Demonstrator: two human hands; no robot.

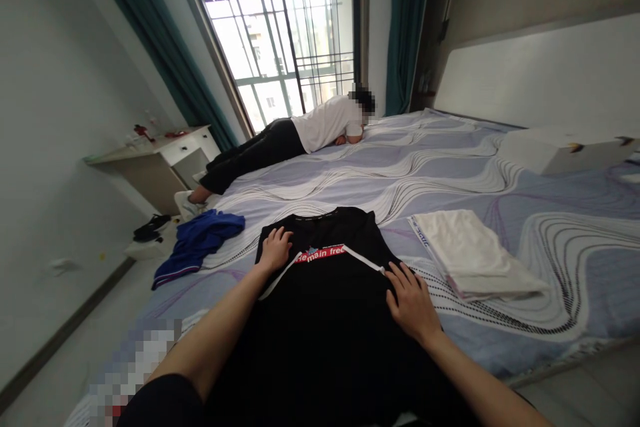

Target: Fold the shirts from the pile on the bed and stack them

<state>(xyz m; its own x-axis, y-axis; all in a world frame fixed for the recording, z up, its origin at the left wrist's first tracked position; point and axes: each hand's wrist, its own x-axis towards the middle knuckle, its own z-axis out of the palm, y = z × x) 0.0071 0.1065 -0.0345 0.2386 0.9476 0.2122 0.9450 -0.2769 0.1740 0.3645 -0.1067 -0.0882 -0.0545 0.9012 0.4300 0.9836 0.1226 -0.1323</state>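
A black T-shirt (pixel 320 320) with a red and white chest print lies spread on the bed, its collar pointing away from me. My left hand (pixel 276 249) rests on its upper left part near the shoulder, fingers spread and lying flat. On the shirt's right edge lies my right hand (pixel 411 299), palm down with its fingers apart. Neither hand grips anything. A folded white garment (pixel 470 247) lies to the right of the shirt, and a crumpled blue garment (pixel 203 241) to its left.
A person (pixel 325 123) in a white top lies across the bed's (pixel 380 180) far side. At the right stands a white box (pixel 570 147). A desk (pixel 145 153) is by the left wall. Dark shoes (pixel 150 228) are left of the bed.
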